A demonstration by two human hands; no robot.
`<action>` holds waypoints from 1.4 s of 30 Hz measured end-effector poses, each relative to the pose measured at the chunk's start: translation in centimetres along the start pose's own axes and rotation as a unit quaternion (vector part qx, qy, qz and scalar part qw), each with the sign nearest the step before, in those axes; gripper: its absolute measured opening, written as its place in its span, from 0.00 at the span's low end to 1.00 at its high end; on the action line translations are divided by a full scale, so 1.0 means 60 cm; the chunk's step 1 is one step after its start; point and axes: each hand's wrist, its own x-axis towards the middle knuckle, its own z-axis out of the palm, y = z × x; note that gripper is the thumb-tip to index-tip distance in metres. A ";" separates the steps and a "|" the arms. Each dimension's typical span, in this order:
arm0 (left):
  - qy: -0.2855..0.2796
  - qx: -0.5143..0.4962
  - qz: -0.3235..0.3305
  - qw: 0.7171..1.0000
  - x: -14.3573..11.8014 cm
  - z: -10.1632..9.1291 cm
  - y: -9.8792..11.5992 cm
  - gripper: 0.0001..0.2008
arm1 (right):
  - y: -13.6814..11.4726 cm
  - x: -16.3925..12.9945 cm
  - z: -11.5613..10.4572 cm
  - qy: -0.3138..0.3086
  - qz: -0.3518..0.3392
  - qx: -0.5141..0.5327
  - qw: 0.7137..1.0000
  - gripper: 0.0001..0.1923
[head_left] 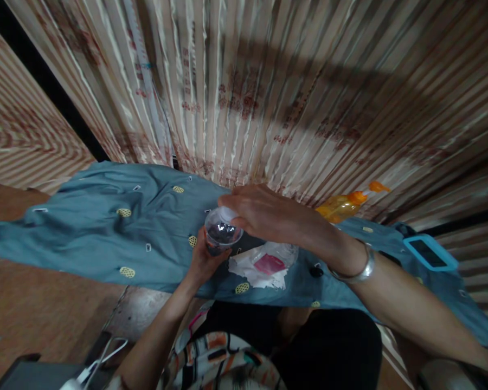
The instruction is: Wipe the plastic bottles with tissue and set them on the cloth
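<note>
Head view puts us right over a small clear plastic cup (223, 232), round, thin-walled, with something dark inside, held above the blue-grey cloth (106, 233). Our left hand (203, 260) cups it from below, fingers wrapped round the base. Our right hand (264, 214) comes over the top, fingertips pinching its domed lid at the rim. We judge the lid is being worked on or off; next calls for a steady base and an even grip. Just beside lies a crinkled clear wrapper (264, 265) with pink inside. Further right, an orange pump bottle (345, 205) on its side, and a phone in a turquoise case (430, 252).
</note>
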 end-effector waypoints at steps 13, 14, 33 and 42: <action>0.010 -0.027 -0.009 1.000 0.000 0.000 -0.011 0.42 | -0.018 0.032 -0.010 -0.051 0.052 -0.020 0.997 0.26; 0.011 -0.029 -0.005 0.999 0.000 0.001 -0.012 0.42 | -0.016 0.029 -0.010 -0.051 0.033 -0.009 0.998 0.24; 0.012 -0.028 -0.006 1.000 0.004 0.000 -0.007 0.43 | -0.035 0.039 -0.024 -0.072 0.084 -0.094 0.989 0.18; 0.027 -0.033 -0.011 0.999 0.002 0.004 -0.005 0.41 | -0.046 0.044 -0.007 -0.096 0.105 -0.096 0.985 0.18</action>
